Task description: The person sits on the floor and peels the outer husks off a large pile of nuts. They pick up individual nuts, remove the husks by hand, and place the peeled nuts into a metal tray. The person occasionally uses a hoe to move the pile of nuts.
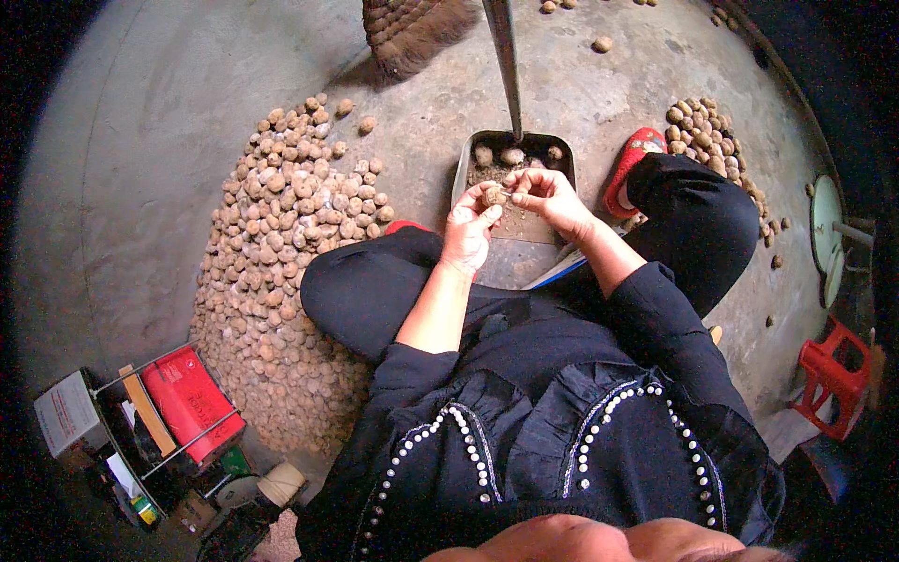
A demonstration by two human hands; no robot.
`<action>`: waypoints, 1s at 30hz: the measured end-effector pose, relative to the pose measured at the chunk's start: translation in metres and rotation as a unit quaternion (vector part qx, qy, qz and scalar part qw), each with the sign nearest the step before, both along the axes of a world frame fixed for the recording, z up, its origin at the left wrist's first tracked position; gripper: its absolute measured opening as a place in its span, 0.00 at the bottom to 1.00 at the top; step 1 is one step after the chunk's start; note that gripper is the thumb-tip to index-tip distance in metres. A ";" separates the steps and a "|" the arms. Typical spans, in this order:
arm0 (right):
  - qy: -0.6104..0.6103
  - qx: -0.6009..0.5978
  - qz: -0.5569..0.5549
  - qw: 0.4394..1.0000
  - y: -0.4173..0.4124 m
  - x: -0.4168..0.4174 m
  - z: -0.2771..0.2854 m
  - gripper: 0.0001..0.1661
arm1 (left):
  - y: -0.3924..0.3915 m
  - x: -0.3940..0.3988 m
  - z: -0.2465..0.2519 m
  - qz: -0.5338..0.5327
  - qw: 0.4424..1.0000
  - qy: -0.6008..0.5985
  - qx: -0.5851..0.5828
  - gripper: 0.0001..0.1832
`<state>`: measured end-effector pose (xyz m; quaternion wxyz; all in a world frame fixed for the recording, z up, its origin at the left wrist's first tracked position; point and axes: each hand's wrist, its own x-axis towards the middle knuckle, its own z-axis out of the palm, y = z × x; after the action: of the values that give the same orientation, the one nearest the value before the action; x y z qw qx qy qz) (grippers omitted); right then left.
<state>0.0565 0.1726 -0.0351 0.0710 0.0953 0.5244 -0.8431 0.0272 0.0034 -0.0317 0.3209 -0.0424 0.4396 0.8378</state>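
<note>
My left hand holds a small brown potato between thumb and fingers, above a long-handled dustpan. My right hand is beside it, thumb and forefinger pinched on a small pale bit at the potato's side. That bit looks like a sprout, though it is too small to be sure. Inside the dustpan, below my hands, lie loose soil and several potatoes. Part of the pan is hidden behind my hands.
A large potato heap spreads to my left, and a smaller pile lies past my red slipper. The dustpan handle rises ahead, near a brush broom. A rack with a red box and a red stool stand at the sides.
</note>
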 end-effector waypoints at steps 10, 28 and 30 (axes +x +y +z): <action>-0.005 -0.004 -0.009 1.000 0.004 0.001 0.012 0.07 | 0.002 0.003 0.008 -0.001 0.997 -0.051 0.057 0.17; 0.037 0.120 -0.014 0.992 -0.006 0.004 0.003 0.05 | 0.005 0.005 0.009 -0.014 0.999 -0.032 0.030 0.18; 0.041 0.118 -0.026 0.992 -0.001 0.001 0.008 0.06 | 0.004 0.006 0.008 -0.029 0.999 -0.025 0.025 0.19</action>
<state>0.0576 0.1719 -0.0271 0.0158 0.0823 0.6198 -0.7803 0.0334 0.0074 -0.0233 0.3567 -0.0432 0.4114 0.8376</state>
